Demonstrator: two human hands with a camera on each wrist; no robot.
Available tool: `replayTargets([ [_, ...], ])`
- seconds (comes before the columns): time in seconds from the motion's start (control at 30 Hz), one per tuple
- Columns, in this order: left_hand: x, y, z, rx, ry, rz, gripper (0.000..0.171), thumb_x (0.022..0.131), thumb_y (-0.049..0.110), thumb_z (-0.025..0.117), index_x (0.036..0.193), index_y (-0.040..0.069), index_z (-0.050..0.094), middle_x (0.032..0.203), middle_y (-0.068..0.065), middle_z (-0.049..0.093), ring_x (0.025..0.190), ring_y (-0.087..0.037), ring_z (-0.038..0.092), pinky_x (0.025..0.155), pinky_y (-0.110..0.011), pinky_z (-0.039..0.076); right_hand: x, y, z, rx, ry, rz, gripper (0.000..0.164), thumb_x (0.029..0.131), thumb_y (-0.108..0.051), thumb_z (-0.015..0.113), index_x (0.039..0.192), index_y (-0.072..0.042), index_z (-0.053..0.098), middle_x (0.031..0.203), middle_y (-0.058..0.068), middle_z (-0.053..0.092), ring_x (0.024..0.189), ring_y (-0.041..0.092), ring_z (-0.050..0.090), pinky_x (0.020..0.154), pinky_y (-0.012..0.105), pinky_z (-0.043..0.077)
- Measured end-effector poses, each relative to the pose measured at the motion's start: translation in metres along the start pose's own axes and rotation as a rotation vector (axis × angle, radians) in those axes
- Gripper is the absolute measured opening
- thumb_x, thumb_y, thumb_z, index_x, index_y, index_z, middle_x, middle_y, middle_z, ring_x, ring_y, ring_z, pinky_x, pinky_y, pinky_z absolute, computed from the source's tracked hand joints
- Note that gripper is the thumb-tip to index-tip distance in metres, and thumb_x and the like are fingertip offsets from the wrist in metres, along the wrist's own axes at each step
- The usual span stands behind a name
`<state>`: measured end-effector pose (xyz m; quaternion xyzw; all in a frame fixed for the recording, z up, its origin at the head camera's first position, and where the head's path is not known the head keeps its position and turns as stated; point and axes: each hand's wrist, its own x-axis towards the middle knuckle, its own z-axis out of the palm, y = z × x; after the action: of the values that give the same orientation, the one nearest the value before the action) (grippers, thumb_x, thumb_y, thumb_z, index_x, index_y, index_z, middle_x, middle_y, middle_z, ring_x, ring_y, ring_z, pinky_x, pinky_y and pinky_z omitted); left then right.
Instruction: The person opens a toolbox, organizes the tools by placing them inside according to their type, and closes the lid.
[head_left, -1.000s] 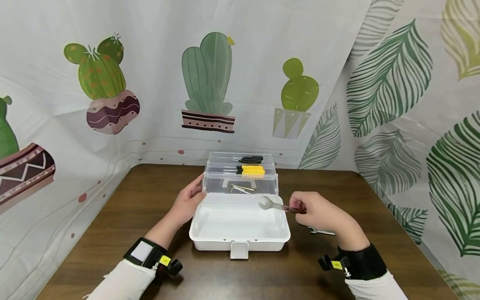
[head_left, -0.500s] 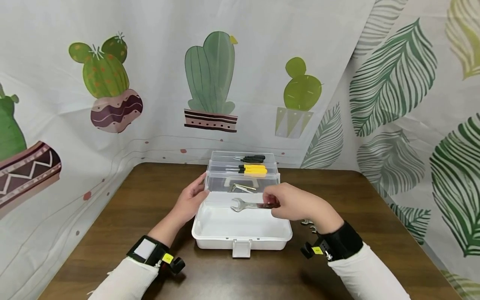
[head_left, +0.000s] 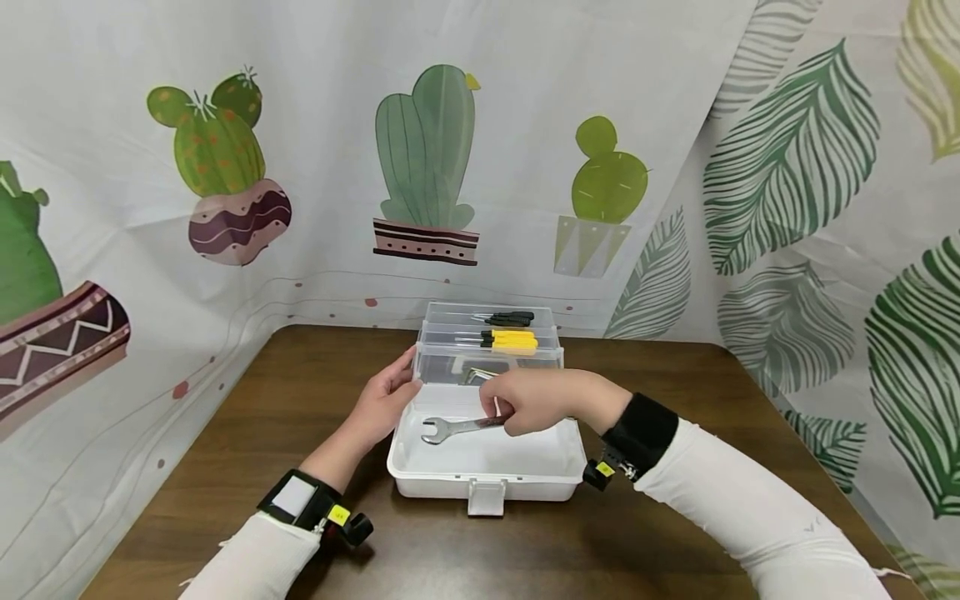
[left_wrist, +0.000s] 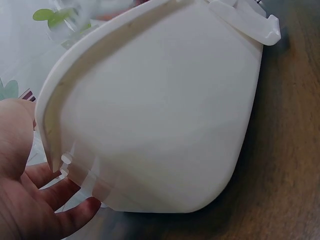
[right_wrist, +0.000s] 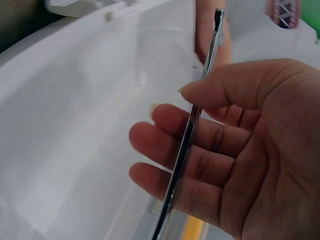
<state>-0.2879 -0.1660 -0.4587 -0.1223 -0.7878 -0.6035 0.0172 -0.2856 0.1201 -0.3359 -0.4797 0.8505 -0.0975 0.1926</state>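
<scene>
A white toolbox [head_left: 420, 486] stands with its clear trayed lid [head_left: 435, 365] folded up at the back. My left hand [head_left: 381, 404] grips the left edge of the lid near the hinge, thumb in front and fingers behind; in the left wrist view those fingertips [left_wrist: 87, 207] lie by the hinge corner. My right hand [head_left: 540, 400] holds an open-end wrench [head_left: 448, 429] over the inside of the box, its jaw end pointing left. In the right wrist view the thumb pinches the wrench shaft [right_wrist: 182, 150] against the fingers, which lie loosely bent beneath.
Black screwdrivers [head_left: 512, 318] lie in the top tray and yellow-handled screwdrivers [head_left: 512, 340] in the one below. Hex keys [head_left: 477, 375] in the lowest tray are partly covered by the right hand. A latch [head_left: 487, 497] hangs at the front. Cactus-print cloth [head_left: 322, 167] backs the table [head_left: 247, 500].
My right hand has carried the wrench leftward, from the right side of the toolbox to over its middle. My left hand stays at the lid. The right forearm now covers the wrenches seen on the table.
</scene>
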Motion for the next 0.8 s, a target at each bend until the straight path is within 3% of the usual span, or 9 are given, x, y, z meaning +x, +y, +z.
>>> replayTargets([
  [0.17,0.0,0.001,-0.001,0.002,-0.003,-0.001,0.062,0.107,0.017,0.053,0.163,0.028,0.029,0.147,-0.027,0.056,0.124,-0.034,0.065,0.095,-0.035,0.057,0.014,-0.005,0.008,-0.034,-0.087,0.013,0.021,0.089,0.0,0.059,0.104,-0.013,0.063,0.075,-0.007,0.054,0.067,0.008,0.045,0.064,0.023,0.039],
  [0.3,0.0,0.001,-0.001,0.011,-0.002,0.001,0.061,0.107,0.017,0.053,0.163,0.027,0.03,0.146,-0.026,0.058,0.124,-0.034,0.065,0.096,-0.035,0.057,0.023,-0.011,0.014,-0.043,-0.118,0.013,0.019,0.089,-0.001,0.061,0.101,-0.016,0.063,0.081,-0.007,0.057,0.069,0.008,0.047,0.064,0.022,0.042],
  [0.47,0.0,-0.001,-0.001,-0.004,-0.003,0.001,0.061,0.107,0.017,0.053,0.163,0.027,0.03,0.146,-0.027,0.057,0.125,-0.036,0.064,0.098,-0.041,0.057,0.031,-0.019,0.019,-0.067,-0.135,0.023,0.019,0.088,-0.002,0.063,0.103,-0.014,0.063,0.076,-0.007,0.054,0.066,0.008,0.047,0.062,0.022,0.041],
  [0.8,0.002,-0.004,-0.001,-0.036,-0.021,-0.005,0.061,0.107,0.017,0.053,0.163,0.027,0.03,0.147,-0.027,0.056,0.122,-0.039,0.066,0.093,-0.043,0.06,0.036,-0.024,0.03,-0.235,-0.215,0.214,0.012,0.094,-0.005,0.061,0.101,-0.014,0.062,0.081,-0.006,0.057,0.072,0.01,0.049,0.065,0.025,0.041],
])
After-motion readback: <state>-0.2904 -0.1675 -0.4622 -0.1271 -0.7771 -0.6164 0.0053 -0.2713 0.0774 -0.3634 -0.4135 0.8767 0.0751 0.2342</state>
